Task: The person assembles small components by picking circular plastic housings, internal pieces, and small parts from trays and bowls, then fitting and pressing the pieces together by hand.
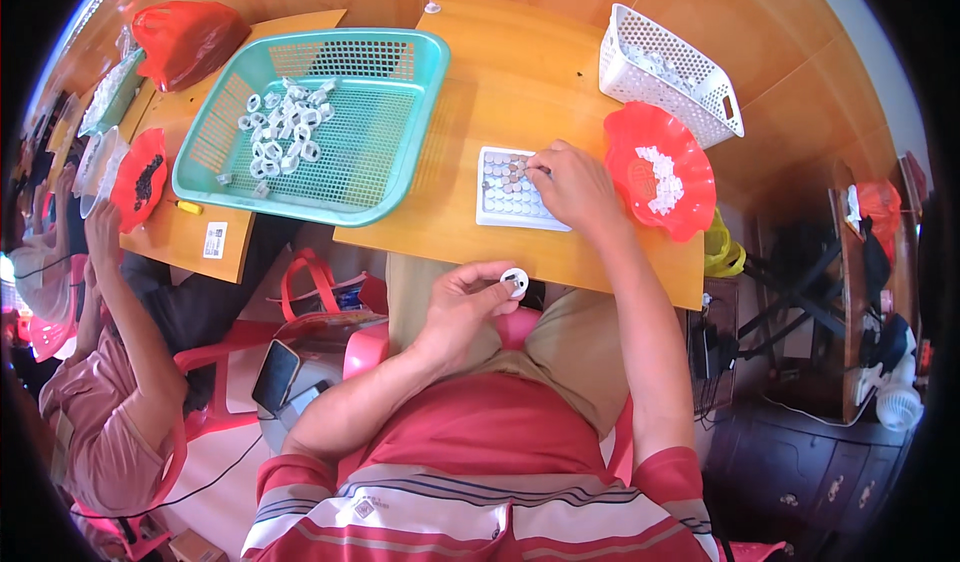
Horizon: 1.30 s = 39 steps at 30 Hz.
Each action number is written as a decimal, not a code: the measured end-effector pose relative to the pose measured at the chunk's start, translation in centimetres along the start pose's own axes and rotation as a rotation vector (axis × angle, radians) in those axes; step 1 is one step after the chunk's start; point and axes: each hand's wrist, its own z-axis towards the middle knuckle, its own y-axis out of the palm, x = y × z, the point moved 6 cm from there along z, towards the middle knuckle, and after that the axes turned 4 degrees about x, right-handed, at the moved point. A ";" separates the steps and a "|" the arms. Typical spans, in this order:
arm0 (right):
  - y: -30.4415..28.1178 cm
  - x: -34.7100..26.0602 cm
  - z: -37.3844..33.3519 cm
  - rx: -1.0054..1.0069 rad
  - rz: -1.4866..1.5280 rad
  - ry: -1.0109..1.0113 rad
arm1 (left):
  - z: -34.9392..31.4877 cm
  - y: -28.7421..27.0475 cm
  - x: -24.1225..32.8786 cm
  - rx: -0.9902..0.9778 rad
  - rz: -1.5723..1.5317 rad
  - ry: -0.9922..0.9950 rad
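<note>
My left hand [462,307] holds a small white round plastic piece [515,282] between thumb and fingers, just off the table's front edge. The piece has a dark opening in its face. My right hand [575,190] reaches over the right side of a shallow white tray [520,225]. Its fingertips are pinched together above rows of small round discs [507,202], some whitish, some brownish. Whatever sits between those fingertips is too small to make out. To the right of this hand lies a red wavy-rimmed plate [622,132] with a heap of small white parts [662,182].
A green mesh basket [408,177] with several white ring-shaped parts [285,132] stands on the left of the table [460,92]. A white perforated basket [690,112] is at the back right. On my left, a co-worker's arm [130,302] reaches toward another red plate [128,184].
</note>
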 end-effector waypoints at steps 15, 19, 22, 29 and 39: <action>-1.9 0.2 -2.7 0.249 0.169 -0.082 | -0.1 -0.1 0.0 0.045 0.009 -0.016; -2.3 0.5 -3.5 0.293 0.264 -0.048 | 0.0 0.0 0.0 0.030 -0.004 -0.005; -1.9 1.1 -4.3 0.241 0.340 0.051 | 0.0 -0.1 0.0 0.026 0.005 0.003; -0.9 2.5 -6.4 0.202 0.659 0.229 | -0.1 0.2 0.1 0.027 0.008 0.006; -0.6 -0.6 -10.3 0.163 0.796 0.119 | 0.0 0.1 0.0 0.027 -0.005 0.048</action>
